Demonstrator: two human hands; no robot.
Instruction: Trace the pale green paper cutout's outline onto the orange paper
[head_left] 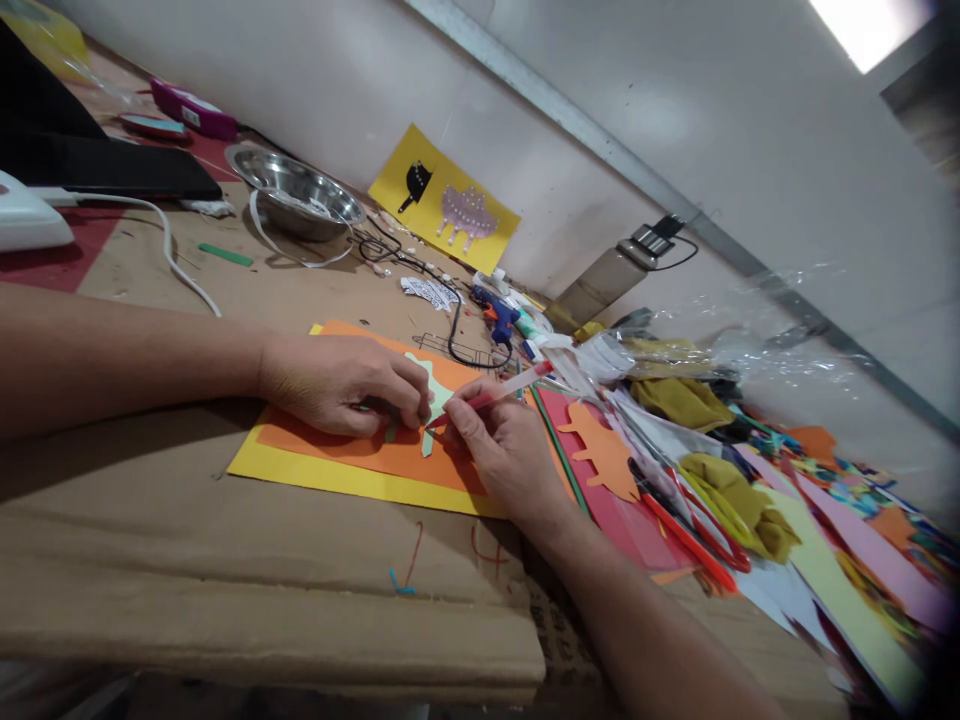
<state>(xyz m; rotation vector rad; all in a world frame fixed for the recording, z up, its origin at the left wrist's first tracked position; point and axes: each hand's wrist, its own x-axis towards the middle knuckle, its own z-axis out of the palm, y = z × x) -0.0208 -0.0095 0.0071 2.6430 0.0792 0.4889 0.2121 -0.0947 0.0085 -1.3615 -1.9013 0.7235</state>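
My right hand (510,445) is closed around a pen (491,395) with a clear barrel and red parts. Its tip meets the edge of a light green paper cut-out (436,392), which lies on an orange sheet (360,452). With fingers bent and together, my left hand (352,385) presses the cut-out down and hides part of it. Beneath the orange sheet is a larger yellow sheet (315,478). Right of my right hand, an orange paper cut-out (604,450) with leg-like strips rests on red sheets (626,520).
A metal bowl (296,195) and a blue glue gun (496,312) with a black cord stand behind. Red-handled scissors (709,520) and coloured scraps crowd the right. A yellow card (448,200) leans on the wall beside a bottle (607,280).
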